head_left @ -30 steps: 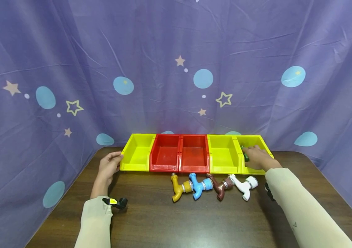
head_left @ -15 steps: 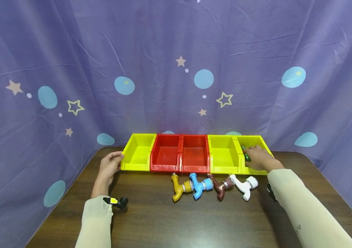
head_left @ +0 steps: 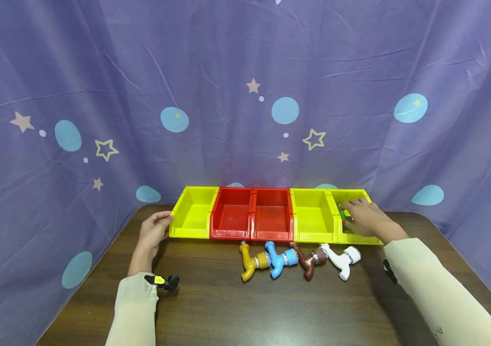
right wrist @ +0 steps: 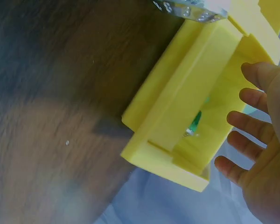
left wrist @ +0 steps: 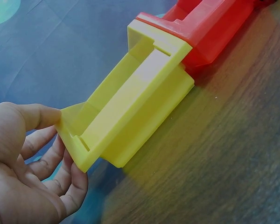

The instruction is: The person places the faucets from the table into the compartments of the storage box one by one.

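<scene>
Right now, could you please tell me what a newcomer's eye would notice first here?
Probably the row of yellow and red bins at the back of the table. Just in front lie a mustard tap, blue tap, brown tap and white tap. The left hand grips the leftmost bin; the right hand is over the rightmost bin.

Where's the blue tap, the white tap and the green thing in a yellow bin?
Blue tap (head_left: 277, 261): head view, on its body.
White tap (head_left: 340, 262): head view, on its body.
Green thing (right wrist: 195, 122): right wrist view, on its green part.
</scene>
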`<state>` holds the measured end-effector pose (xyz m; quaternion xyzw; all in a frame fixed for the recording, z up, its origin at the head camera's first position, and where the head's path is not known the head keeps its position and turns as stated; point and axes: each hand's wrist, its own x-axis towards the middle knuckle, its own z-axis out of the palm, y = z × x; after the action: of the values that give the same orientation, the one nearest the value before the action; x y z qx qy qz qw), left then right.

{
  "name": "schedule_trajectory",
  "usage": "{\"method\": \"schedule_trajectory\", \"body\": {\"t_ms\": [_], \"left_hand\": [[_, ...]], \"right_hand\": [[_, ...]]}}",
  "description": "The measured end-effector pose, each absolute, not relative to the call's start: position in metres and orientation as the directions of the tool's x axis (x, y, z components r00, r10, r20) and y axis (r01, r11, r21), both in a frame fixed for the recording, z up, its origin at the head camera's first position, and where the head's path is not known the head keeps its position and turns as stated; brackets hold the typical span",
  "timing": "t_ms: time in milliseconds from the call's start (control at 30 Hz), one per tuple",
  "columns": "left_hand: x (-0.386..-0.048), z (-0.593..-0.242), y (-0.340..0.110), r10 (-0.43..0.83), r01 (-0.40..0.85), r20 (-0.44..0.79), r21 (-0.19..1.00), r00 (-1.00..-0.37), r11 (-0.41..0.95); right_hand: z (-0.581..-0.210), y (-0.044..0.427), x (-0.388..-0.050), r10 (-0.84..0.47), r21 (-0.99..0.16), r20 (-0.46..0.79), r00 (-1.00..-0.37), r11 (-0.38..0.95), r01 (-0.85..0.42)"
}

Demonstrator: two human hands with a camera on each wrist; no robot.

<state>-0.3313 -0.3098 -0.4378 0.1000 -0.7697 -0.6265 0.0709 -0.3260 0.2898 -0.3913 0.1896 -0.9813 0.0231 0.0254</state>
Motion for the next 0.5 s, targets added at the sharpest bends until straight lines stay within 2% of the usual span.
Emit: {"method": "schedule_trajectory", "body": {"t_ms": [500], "left_hand": [[-0.333, -0.439, -0.309, -0.253, -0.06, -0.011, 0.98, -0.967, 0.188]], "right_hand": [[-0.389, 0.298, -0.302, -0.463, 0.079, 0.173, -0.87, 0.887, -0.456]]}}
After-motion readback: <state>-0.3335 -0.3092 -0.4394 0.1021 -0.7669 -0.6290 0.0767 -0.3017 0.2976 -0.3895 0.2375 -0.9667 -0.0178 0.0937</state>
